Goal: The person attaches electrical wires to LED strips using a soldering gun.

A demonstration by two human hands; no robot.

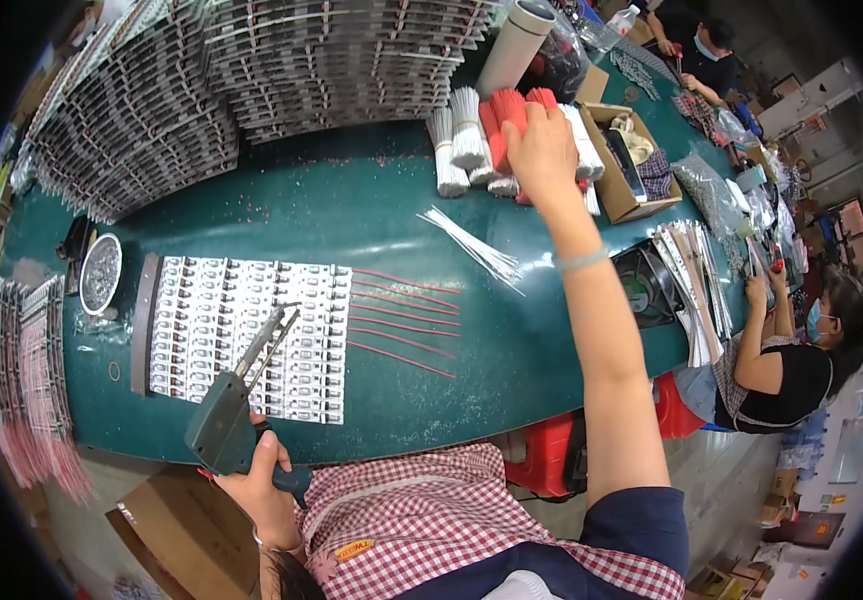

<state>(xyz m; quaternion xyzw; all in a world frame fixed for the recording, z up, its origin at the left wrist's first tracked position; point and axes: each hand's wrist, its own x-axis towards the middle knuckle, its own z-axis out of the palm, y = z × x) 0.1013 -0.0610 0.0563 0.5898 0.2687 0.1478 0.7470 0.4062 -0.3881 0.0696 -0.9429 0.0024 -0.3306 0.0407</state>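
My left hand [263, 490] is closed round the handle of a dark green soldering gun [219, 425]. Its thin metal tip points up over a panel of white circuit strips [251, 340] with rows of small dark parts. Several red wires [406, 333] stick out from the panel's right edge across the green table. Further off, my right hand [543, 150] reaches to a bundle of red wires [508, 103], its fingers curled down on it. Bundles of white wires [466, 128] lie on both sides of the red ones. Loose white wires [471, 245] are spread on the table nearer to me.
Tall stacks of wired strips [141, 110] fill the far left. A white bowl [101, 275] stands left of the panel. At right are a cardboard box [641, 205], a black fan [646, 285] and a pile of strips [693, 290]. Two co-workers [786, 350] sit along the table.
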